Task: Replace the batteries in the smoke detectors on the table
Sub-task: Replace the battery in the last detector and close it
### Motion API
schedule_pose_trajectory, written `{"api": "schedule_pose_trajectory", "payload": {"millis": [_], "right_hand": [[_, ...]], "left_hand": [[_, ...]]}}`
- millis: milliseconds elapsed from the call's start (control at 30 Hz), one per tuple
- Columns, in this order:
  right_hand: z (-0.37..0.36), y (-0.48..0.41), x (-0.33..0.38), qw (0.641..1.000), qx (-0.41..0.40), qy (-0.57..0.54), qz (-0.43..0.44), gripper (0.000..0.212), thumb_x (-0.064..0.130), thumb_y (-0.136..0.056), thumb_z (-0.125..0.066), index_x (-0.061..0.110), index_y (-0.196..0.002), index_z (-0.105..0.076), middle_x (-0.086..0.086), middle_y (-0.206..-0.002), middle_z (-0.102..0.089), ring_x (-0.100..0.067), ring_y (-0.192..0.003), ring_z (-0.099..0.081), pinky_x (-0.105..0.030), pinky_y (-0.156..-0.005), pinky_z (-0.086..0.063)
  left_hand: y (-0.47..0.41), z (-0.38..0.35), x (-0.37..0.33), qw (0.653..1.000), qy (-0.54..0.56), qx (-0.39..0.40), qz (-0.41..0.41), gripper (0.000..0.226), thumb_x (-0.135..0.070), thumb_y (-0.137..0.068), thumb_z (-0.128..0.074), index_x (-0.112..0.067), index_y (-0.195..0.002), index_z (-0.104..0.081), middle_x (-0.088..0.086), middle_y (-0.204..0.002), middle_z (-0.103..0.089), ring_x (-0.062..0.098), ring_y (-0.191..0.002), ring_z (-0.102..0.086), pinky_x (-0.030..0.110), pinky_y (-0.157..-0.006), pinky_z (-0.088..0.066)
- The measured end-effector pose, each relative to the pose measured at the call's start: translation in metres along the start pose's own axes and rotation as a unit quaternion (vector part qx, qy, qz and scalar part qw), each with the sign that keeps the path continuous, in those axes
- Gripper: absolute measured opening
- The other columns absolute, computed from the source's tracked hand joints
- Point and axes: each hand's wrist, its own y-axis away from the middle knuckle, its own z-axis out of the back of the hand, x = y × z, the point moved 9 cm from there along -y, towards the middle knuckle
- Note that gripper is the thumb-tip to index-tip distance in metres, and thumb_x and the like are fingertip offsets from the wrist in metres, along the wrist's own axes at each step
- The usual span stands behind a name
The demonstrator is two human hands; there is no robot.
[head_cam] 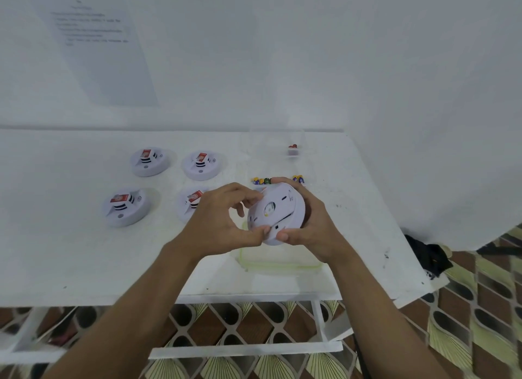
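Observation:
I hold a round white smoke detector [275, 213] above the table, its back side tilted toward me. My right hand [308, 228] grips its right rim, thumb on the lower edge. My left hand [223, 217] pinches the detector's left and lower edge with curled fingers. A small round label shows in the middle of its back. Several more white detectors with red tags lie on the table: two at the back [149, 161] [201, 164], one front left [124, 206], and one [189, 206] partly hidden behind my left hand. Loose batteries [262, 180] lie in a row behind the held detector.
A clear plastic container with a green rim [248, 261] sits under my hands. A small cup with red items [293, 150] stands at the back right. The white table's [70, 251] front edge runs near my forearms; its right edge drops to a patterned floor. A sheet of paper [96, 48] hangs on the wall.

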Motion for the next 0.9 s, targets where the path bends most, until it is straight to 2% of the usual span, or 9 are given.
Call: {"api": "schedule_pose_trajectory", "payload": {"millis": [200,333,433,567,733,900], "right_hand": [[0.001,0.001,-0.002,1.0,0.004,0.01,-0.007,0.085,0.012,-0.06,-0.086,0.016,-0.138,-0.052,-0.023,-0.135,-0.055,-0.028,-0.118,-0.061,-0.038,-0.09,-0.055],[0.002,0.001,-0.008,0.999,0.006,0.024,-0.021,0.089,0.013,-0.058,-0.088,0.014,-0.139,-0.052,-0.013,-0.133,-0.058,-0.027,-0.12,-0.06,-0.037,-0.093,-0.054],[-0.001,0.0,-0.011,0.999,0.013,0.032,-0.028,0.091,0.013,-0.058,-0.089,0.014,-0.141,-0.051,-0.016,-0.138,-0.056,-0.031,-0.125,-0.058,-0.04,-0.096,-0.053],[-0.001,0.0,-0.007,0.999,0.004,0.045,-0.014,0.091,0.012,-0.059,-0.089,0.017,-0.141,-0.051,-0.013,-0.131,-0.061,-0.028,-0.119,-0.062,-0.037,-0.093,-0.054],[-0.005,-0.001,-0.012,1.0,0.011,0.009,-0.023,0.09,0.011,-0.063,-0.086,0.01,-0.144,-0.047,-0.022,-0.133,-0.056,-0.034,-0.12,-0.059,-0.043,-0.094,-0.055],[-0.011,-0.003,-0.024,0.999,0.014,-0.009,-0.046,0.096,0.038,-0.062,-0.095,0.015,-0.143,-0.048,-0.02,-0.136,-0.054,-0.032,-0.121,-0.059,-0.044,-0.096,-0.054]], "left_hand": [[0.002,-0.002,0.0,1.0,0.0,0.001,0.019,0.053,-0.042,-0.06,-0.077,-0.013,-0.104,-0.071,-0.005,-0.091,-0.068,0.013,-0.081,-0.061,0.018,-0.063,-0.049],[0.007,-0.001,0.004,0.999,-0.011,-0.001,0.036,0.053,-0.045,-0.058,-0.076,-0.016,-0.102,-0.07,-0.009,-0.089,-0.067,0.013,-0.079,-0.06,0.016,-0.062,-0.048],[0.01,0.001,0.005,0.999,-0.021,-0.003,0.043,0.053,-0.048,-0.056,-0.075,-0.017,-0.1,-0.07,-0.014,-0.087,-0.065,0.008,-0.078,-0.058,0.012,-0.061,-0.045],[0.016,0.009,0.011,0.997,-0.023,-0.018,0.07,0.049,-0.048,-0.056,-0.073,-0.02,-0.097,-0.072,-0.014,-0.084,-0.066,0.008,-0.075,-0.058,0.014,-0.062,-0.047],[0.023,0.01,0.012,0.998,-0.029,-0.001,0.052,0.052,-0.047,-0.059,-0.073,-0.017,-0.102,-0.072,-0.016,-0.09,-0.065,0.006,-0.083,-0.058,0.01,-0.065,-0.046],[0.03,0.017,0.018,0.998,-0.044,-0.001,0.046,0.054,-0.05,-0.063,-0.075,-0.022,-0.109,-0.068,-0.018,-0.096,-0.061,0.002,-0.086,-0.055,0.012,-0.068,-0.045]]}}
